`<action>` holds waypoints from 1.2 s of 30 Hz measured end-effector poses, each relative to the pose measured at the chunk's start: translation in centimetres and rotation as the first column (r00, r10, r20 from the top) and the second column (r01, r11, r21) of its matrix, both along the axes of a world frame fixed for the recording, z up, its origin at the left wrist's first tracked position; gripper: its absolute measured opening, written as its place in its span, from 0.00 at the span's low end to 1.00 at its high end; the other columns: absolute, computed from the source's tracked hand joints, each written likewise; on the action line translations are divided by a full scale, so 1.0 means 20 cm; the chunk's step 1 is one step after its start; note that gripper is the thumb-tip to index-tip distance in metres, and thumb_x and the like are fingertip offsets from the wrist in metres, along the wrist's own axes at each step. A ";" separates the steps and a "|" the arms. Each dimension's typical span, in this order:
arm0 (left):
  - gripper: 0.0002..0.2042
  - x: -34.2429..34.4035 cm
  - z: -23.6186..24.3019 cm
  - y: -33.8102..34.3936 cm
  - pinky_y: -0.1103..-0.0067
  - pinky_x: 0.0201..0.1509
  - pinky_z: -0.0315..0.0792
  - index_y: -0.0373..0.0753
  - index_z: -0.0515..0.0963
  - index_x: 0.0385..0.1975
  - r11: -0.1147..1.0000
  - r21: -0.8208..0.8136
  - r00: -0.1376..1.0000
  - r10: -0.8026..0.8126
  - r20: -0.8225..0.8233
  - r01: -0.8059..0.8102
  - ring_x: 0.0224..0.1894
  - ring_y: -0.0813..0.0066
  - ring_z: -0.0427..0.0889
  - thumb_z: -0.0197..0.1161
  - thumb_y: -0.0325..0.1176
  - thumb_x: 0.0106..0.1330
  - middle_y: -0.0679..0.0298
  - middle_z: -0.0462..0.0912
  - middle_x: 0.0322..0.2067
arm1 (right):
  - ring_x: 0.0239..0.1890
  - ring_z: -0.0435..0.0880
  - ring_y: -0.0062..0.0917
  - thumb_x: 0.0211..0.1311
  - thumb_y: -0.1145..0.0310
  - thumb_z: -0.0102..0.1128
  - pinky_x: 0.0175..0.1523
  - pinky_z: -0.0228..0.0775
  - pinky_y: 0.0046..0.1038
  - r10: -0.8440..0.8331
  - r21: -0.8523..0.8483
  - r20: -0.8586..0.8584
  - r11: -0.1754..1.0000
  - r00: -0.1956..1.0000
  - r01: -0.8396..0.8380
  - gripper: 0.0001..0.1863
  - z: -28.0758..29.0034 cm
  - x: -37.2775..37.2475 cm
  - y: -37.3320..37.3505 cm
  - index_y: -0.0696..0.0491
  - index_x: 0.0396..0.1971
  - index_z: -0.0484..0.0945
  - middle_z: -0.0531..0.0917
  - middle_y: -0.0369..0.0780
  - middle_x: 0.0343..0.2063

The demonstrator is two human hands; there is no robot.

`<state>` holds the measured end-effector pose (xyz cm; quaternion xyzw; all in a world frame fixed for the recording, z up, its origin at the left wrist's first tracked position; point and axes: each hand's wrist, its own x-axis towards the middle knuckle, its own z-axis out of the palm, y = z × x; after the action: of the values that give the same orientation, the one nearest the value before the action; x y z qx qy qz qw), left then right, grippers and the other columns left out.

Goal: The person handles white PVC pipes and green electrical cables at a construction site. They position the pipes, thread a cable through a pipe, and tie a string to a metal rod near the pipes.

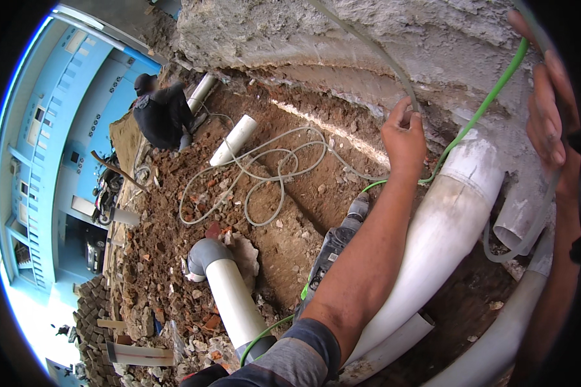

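Note:
My left hand reaches forward from the lower edge, thumb and forefinger pinched on a clear flexible hose beside the rough wall. At the right rim, my right hand is raised, its fingers bent around a stretch of clear hose that shows above and below it. That hose hangs in a loop near an open grey pipe end. Between my arms runs a thick white pipe with a grey-smeared collar. A dark power tool lies partly hidden under my left forearm.
A green cable crosses beside the wall. Coiled hose lies on rubble-strewn soil. A white pipe with a grey elbow and a short white pipe lie left. Another person sits farther off.

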<state>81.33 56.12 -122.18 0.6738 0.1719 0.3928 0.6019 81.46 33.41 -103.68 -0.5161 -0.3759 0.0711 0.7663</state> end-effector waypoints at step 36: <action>0.25 -0.60 0.23 -0.30 0.68 0.66 0.66 0.33 0.69 0.62 0.927 0.298 0.927 -0.112 -0.358 0.227 0.63 0.49 0.73 0.60 0.41 0.71 0.43 0.75 0.57 | 0.07 0.59 0.08 0.76 0.64 0.43 0.13 0.52 0.12 0.077 0.002 -0.154 0.997 0.985 -0.078 0.22 0.01 0.03 -0.05 0.63 0.61 0.68 0.69 0.30 0.12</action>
<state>69.39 50.17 -117.51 0.8352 0.1430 0.2416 0.4729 82.03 32.39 -103.45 -0.4956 -0.3352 0.1412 0.7887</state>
